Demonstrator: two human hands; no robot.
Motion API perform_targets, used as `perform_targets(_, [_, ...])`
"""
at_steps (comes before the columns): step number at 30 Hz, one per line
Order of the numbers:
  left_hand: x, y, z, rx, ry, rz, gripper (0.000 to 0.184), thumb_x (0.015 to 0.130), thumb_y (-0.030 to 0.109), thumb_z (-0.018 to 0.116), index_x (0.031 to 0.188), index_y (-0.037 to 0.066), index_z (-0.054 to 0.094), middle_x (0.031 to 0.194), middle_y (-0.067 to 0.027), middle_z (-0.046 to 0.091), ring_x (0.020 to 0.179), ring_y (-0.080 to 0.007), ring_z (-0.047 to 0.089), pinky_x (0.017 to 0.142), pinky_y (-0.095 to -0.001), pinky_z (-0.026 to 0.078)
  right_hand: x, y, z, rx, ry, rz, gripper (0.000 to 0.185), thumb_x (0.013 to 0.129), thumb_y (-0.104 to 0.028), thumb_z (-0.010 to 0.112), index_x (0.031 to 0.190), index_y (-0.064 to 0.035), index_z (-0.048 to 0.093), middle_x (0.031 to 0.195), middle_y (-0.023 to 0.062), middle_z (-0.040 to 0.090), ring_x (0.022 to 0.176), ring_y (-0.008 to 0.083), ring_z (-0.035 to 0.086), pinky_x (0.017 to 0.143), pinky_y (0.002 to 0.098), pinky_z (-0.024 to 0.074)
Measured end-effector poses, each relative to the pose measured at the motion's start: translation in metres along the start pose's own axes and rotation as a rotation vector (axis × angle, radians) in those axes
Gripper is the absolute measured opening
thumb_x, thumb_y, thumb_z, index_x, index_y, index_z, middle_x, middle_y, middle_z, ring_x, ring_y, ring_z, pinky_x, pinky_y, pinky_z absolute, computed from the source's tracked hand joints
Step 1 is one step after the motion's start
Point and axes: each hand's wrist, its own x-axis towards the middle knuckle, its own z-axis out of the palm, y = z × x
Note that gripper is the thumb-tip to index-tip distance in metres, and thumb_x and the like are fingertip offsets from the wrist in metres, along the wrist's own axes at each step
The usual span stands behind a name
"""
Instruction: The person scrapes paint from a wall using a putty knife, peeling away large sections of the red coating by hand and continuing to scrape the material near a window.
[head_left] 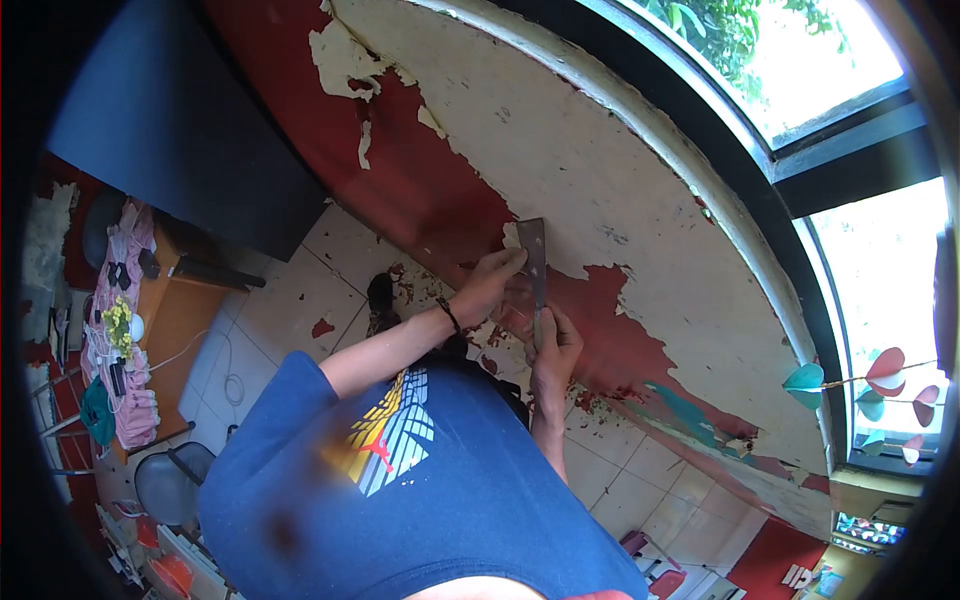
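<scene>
My right hand (556,343) is wrapped round the handle of a paint scraper (533,245), its flat dark blade up against the wall. Beside the blade, my left hand (490,283) has its fingers closed at the blade's left edge; what they pinch is hidden. A small pale flap of loose paint (511,236) shows just above those fingertips. The wall carries peeling red paint (430,160), and a large cream area (560,140) shows with ragged edges against the red.
Paint flakes (322,327) lie on the tiled floor (330,250). A dark panel (180,110) stands at upper left, near a wooden table (185,310) with a pink cloth (135,390) and a chair (172,485). Windows (880,270) and a hanging garland (803,385) are at right.
</scene>
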Motion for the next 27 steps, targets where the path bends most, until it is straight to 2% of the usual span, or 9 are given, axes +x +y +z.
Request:
perform_targets(1, [0.0, -0.002, -0.003, 0.08, 0.029, 0.022, 0.028, 0.097, 0.033, 0.042, 0.104, 0.007, 0.052, 0.086, -0.0038, 0.059, 0.073, -0.0117, 0.059, 0.061, -0.0268, 0.048, -0.004, -0.002, -0.002, -0.004, -0.002, 0.005, 0.028, 0.092, -0.017, 0.053, 0.11, 0.0034, 0.057, 0.067, 0.0023, 0.055, 0.041, 0.0026, 0.038, 0.036, 0.0185, 0.0248])
perform_targets(5, [0.0, -0.005, -0.004, 0.085, 0.033, -0.014, 0.03, 0.098, 0.033, 0.04, 0.105, 0.007, 0.052, 0.086, -0.0044, 0.058, 0.072, -0.0121, 0.058, 0.06, -0.0272, 0.048, -0.008, -0.002, -0.008, 0.007, 0.0, -0.012, 0.027, 0.091, -0.016, 0.054, 0.11, 0.0034, 0.058, 0.067, 0.0011, 0.055, 0.042, 0.0023, 0.038, 0.036, 0.0184, 0.0254])
perform_targets(7, [-0.002, -0.007, -0.001, -0.026, 0.015, -0.079, 0.03, 0.098, 0.033, 0.039, 0.105, 0.007, 0.053, 0.086, -0.0048, 0.058, 0.072, -0.0118, 0.058, 0.062, -0.0268, 0.049, -0.005, 0.0, -0.008, -0.002, 0.012, -0.001, 0.028, 0.091, -0.016, 0.055, 0.11, 0.0035, 0.058, 0.067, 0.0007, 0.055, 0.042, 0.0022, 0.038, 0.036, 0.0183, 0.0256])
perform_targets(11, [-0.004, 0.001, -0.002, 0.019, 0.088, -0.047, 0.03, 0.098, 0.032, 0.04, 0.105, 0.006, 0.053, 0.086, -0.0053, 0.059, 0.071, -0.0113, 0.058, 0.061, -0.0261, 0.048, 0.001, 0.003, 0.001, -0.101, 0.001, -0.064, 0.028, 0.091, -0.017, 0.055, 0.11, 0.0032, 0.058, 0.066, 0.0006, 0.055, 0.042, 0.002, 0.038, 0.036, 0.0179, 0.0256])
perform_targets(14, [-0.003, 0.004, -0.003, 0.037, 0.069, 0.011, 0.031, 0.096, 0.035, 0.044, 0.107, 0.008, 0.055, 0.093, -0.0012, 0.06, 0.08, -0.0095, 0.058, 0.069, -0.0241, 0.048, -0.008, -0.004, -0.003, -0.056, 0.016, -0.063, 0.027, 0.091, -0.017, 0.055, 0.109, 0.0029, 0.059, 0.067, 0.0009, 0.055, 0.042, 0.002, 0.039, 0.036, 0.0178, 0.0256])
perform_targets(16, [-0.005, 0.003, 0.004, 0.066, 0.047, 0.017, 0.029, 0.097, 0.033, 0.04, 0.102, 0.007, 0.053, 0.085, -0.0037, 0.059, 0.073, -0.0109, 0.058, 0.062, -0.0251, 0.048, -0.007, -0.012, 0.0, -0.024, 0.02, -0.037, 0.027, 0.091, -0.017, 0.055, 0.108, 0.0027, 0.059, 0.067, 0.0011, 0.055, 0.043, 0.002, 0.039, 0.036, 0.0179, 0.0258])
perform_targets(20, [-0.006, 0.007, 0.009, 0.01, 0.009, -0.005, 0.028, 0.097, 0.032, 0.042, 0.101, 0.007, 0.053, 0.084, -0.003, 0.059, 0.073, -0.0111, 0.058, 0.065, -0.0242, 0.048, -0.005, -0.019, 0.007, -0.064, 0.017, -0.048, 0.026, 0.091, -0.016, 0.055, 0.109, 0.0029, 0.058, 0.067, 0.0013, 0.055, 0.044, 0.0018, 0.04, 0.037, 0.0176, 0.026])
perform_targets(23, [-0.005, 0.007, 0.008, 0.088, 0.066, 0.089, 0.028, 0.097, 0.032, 0.043, 0.099, 0.007, 0.053, 0.082, -0.0025, 0.058, 0.072, -0.0119, 0.058, 0.065, -0.0245, 0.048, -0.015, -0.023, 0.001, -0.053, 0.023, -0.042, 0.025, 0.091, -0.015, 0.054, 0.109, 0.0026, 0.059, 0.068, 0.001, 0.055, 0.045, 0.0017, 0.04, 0.038, 0.0174, 0.0263])
perform_targets(27, [-0.006, 0.011, 0.009, -0.068, 0.071, 0.03, 0.028, 0.097, 0.033, 0.043, 0.1, 0.006, 0.053, 0.085, -0.0024, 0.057, 0.073, -0.0119, 0.058, 0.068, -0.0253, 0.049, -0.004, -0.03, 0.012, -0.153, 0.026, -0.1, 0.024, 0.091, -0.015, 0.054, 0.108, 0.0013, 0.06, 0.068, -0.0001, 0.055, 0.047, 0.0016, 0.04, 0.04, 0.0171, 0.0269])
